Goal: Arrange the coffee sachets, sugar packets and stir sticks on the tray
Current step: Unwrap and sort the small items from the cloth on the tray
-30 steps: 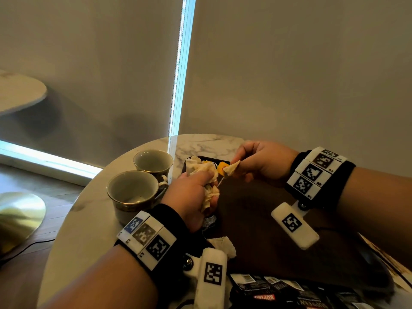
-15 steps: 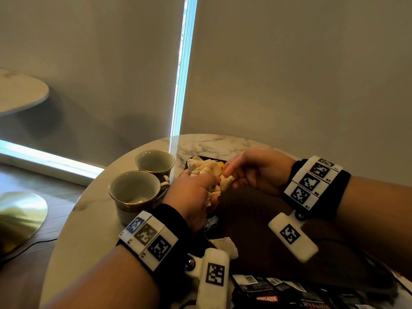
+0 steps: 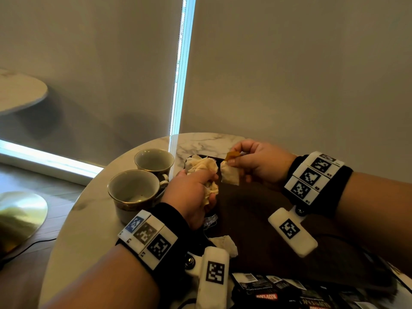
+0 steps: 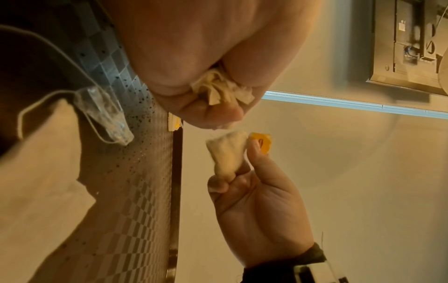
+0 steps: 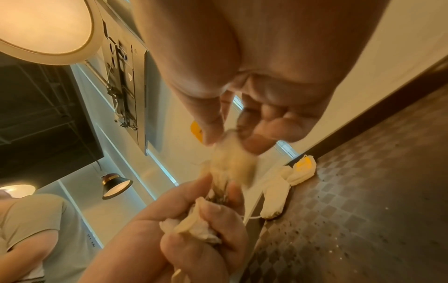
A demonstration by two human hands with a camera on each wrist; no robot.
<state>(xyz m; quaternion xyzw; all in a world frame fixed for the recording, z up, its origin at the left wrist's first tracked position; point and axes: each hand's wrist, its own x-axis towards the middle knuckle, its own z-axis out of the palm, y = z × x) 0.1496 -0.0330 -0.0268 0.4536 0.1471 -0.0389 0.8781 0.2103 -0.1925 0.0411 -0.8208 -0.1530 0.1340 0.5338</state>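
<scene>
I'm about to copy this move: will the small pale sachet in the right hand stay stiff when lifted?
Probably not: the sachet hangs limp from the right hand. It looks light, pinched by fingertips only. The left hand's bunch crumples, suggesting soft material.

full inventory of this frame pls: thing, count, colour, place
Round marble table: one, white with grey veins, under everything.
Dark checker-patterned tray: one, brown-black, on the table below the hands.
Gold-rimmed ceramic cups: two, pale with gold bands, on the table left of the tray.
Cream paper tea bags: a bunch in the left hand, one with an orange tag in the right hand, more lying at the tray's far edge and near edge; total count unclear.
Clear plastic wrapper: one, on the tray.
Black printed sachets: several, at the tray's near edge.
Left hand: grips the bunch.
Right hand: pinches the single bag.
</scene>
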